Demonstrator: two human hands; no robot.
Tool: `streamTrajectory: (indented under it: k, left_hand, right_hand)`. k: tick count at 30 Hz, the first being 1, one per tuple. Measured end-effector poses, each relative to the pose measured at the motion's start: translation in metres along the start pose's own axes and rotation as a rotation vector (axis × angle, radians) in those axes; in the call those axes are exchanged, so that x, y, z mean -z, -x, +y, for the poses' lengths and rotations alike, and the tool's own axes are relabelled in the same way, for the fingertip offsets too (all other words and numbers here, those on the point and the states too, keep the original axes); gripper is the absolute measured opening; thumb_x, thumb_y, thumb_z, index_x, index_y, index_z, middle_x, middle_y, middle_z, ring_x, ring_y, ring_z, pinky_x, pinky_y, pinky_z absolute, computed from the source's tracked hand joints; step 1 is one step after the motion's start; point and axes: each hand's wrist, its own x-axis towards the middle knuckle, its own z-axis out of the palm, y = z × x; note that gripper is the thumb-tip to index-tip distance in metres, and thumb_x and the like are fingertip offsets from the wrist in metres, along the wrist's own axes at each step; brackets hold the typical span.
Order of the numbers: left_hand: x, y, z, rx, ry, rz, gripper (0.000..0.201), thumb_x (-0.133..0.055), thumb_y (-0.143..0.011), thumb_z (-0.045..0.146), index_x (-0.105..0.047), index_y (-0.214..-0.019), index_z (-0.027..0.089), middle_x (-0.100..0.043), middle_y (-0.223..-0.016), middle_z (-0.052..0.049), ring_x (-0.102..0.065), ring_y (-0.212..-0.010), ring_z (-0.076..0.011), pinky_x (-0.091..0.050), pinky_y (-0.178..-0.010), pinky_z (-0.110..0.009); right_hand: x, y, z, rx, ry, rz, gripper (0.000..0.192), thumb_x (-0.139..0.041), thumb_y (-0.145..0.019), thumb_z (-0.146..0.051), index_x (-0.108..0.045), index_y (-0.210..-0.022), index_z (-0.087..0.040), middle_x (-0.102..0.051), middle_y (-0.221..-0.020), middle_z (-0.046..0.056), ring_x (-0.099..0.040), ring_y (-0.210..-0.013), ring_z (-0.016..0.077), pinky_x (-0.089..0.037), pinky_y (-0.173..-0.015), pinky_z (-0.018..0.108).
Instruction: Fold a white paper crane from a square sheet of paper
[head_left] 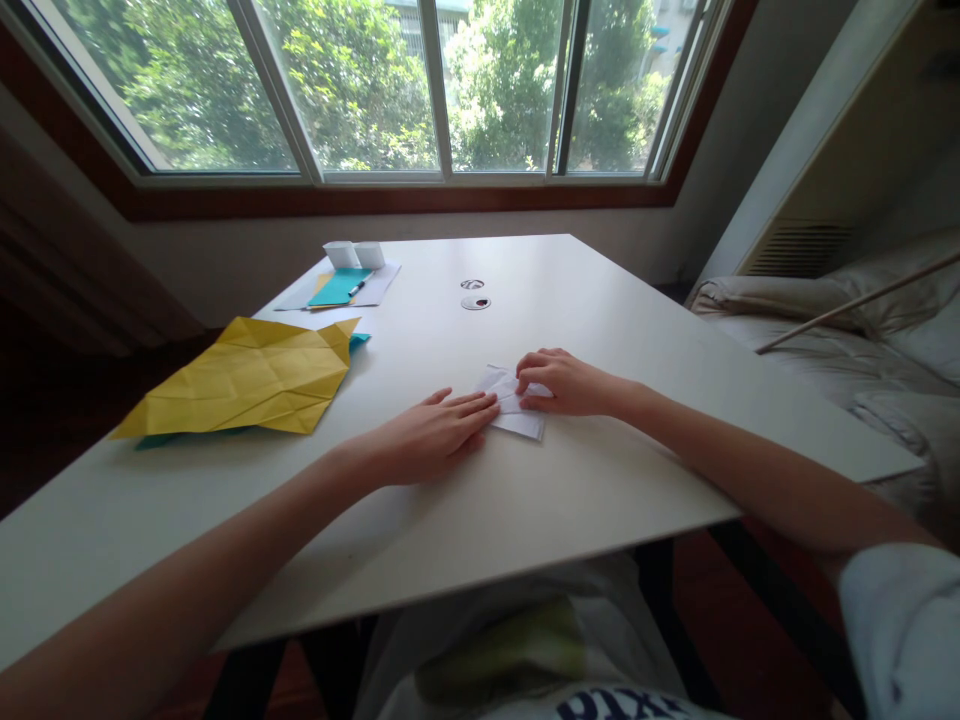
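A small folded white paper (520, 424) lies on the white table, in front of my body. My left hand (435, 435) rests flat with its fingers stretched out, the fingertips on the paper's left side. From the right, my right hand (562, 382) bends its fingers over the paper's right part and pinches it between thumb and fingers. The fingers hide some of the folds.
Creased yellow paper (262, 375) lies on the left of the table (600, 480), over a teal sheet (360, 341). Farther back are white folded boxes (341, 254), a teal paper (340, 287) and a pen (361, 284). A pale sofa (810, 320) stands at right.
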Motion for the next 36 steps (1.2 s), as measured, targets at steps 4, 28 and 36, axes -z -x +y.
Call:
streamTrajectory:
  k: [4, 28, 36]
  left_hand:
    - [0.006, 0.004, 0.005, 0.106, 0.065, -0.187, 0.055, -0.018, -0.095, 0.041, -0.011, -0.145, 0.018, -0.012, -0.150, -0.007, -0.016, -0.137, -0.0205, -0.022, -0.107, -0.044]
    - [0.010, 0.004, -0.028, 0.358, 0.090, 0.141, 0.041, -0.034, -0.087, 0.042, -0.067, -0.101, 0.022, -0.061, -0.105, -0.009, -0.058, -0.093, -0.0246, -0.045, -0.078, -0.035]
    - [0.003, -0.006, -0.025, 0.485, 0.334, 0.281, 0.041, -0.040, -0.082, 0.047, -0.066, -0.091, 0.017, -0.064, -0.091, -0.009, -0.059, -0.084, -0.0221, -0.044, -0.075, -0.031]
  right_hand:
    - [-0.001, -0.001, 0.000, -0.024, -0.045, -0.001, 0.016, -0.054, -0.083, -0.030, -0.064, -0.088, -0.019, -0.065, -0.099, 0.008, -0.057, -0.094, 0.0202, -0.040, -0.085, 0.035]
    - [-0.007, -0.003, -0.015, -0.186, 0.062, -0.043, 0.031, -0.047, -0.087, -0.038, -0.057, -0.114, -0.025, -0.058, -0.108, 0.010, -0.054, -0.098, 0.0230, -0.037, -0.085, 0.037]
    - [-0.008, -0.004, -0.029, -0.277, 0.121, -0.026, 0.030, -0.047, -0.087, -0.038, -0.057, -0.113, -0.025, -0.059, -0.106, 0.008, -0.055, -0.095, 0.0224, -0.037, -0.084, 0.037]
